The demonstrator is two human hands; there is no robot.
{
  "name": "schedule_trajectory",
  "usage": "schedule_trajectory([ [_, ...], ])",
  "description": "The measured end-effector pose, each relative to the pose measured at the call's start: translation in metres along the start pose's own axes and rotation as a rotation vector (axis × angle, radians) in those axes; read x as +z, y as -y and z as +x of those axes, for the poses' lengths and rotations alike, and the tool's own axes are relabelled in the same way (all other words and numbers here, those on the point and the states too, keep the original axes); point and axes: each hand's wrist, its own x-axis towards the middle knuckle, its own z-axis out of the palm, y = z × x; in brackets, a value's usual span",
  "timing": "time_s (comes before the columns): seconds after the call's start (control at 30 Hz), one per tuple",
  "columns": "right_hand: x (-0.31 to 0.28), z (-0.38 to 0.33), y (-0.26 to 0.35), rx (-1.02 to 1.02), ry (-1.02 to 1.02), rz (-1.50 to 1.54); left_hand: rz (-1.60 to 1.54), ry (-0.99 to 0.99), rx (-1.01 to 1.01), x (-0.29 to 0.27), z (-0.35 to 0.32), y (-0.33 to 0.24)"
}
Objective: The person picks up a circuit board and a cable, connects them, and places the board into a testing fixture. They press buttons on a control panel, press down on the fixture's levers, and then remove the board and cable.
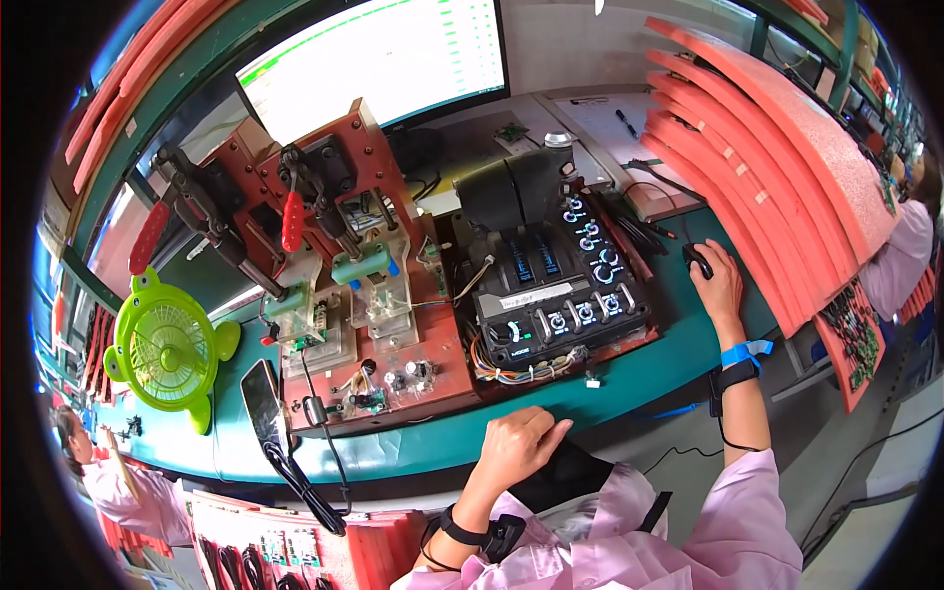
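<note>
My right hand (722, 285) rests on a black computer mouse (696, 262) at the right part of the green bench mat, its fingers wrapped over it. My left hand (519, 444) is curled into a loose fist at the bench's front edge, thumb sticking out, with nothing seen in it. Beyond it sits a black control panel (568, 344) with lit round dials and bundled coloured wires. To its left stands a red test fixture (433, 359) with two toggle clamps; one clamp has a red handle (292, 220). Small green circuit boards sit under the clamps.
A lit monitor (379, 59) stands behind the fixture. At left are a green frog-shaped fan (165, 344) and a phone (264, 401) with a cable. Stacked pink foam sheets (757, 167) rise at right; more foam with boards lies at lower left. Other people sit at both sides.
</note>
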Motion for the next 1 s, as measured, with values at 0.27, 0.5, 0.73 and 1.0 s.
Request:
schedule_trajectory([
  [0.27,-0.0005,0.0022,0.0035,-0.023,-0.007,0.032,-0.015,-0.023,0.013,0.0019,0.0006,0.0011],
  [0.5,-0.0043,0.0016,0.0077,-0.118,0.063,0.065,-0.015,-0.016,0.019,-0.0004,-0.0019,0.0027],
  [0.73,-0.0018,0.0013,0.0061,-0.122,0.076,0.062,-0.032,-0.020,0.046,-0.0012,-0.0020,0.0028],
  [1.0,0.0010,0.0052,0.0018,-0.160,0.047,0.037,-0.021,-0.019,0.055,-0.0005,0.0019,0.0021],
])
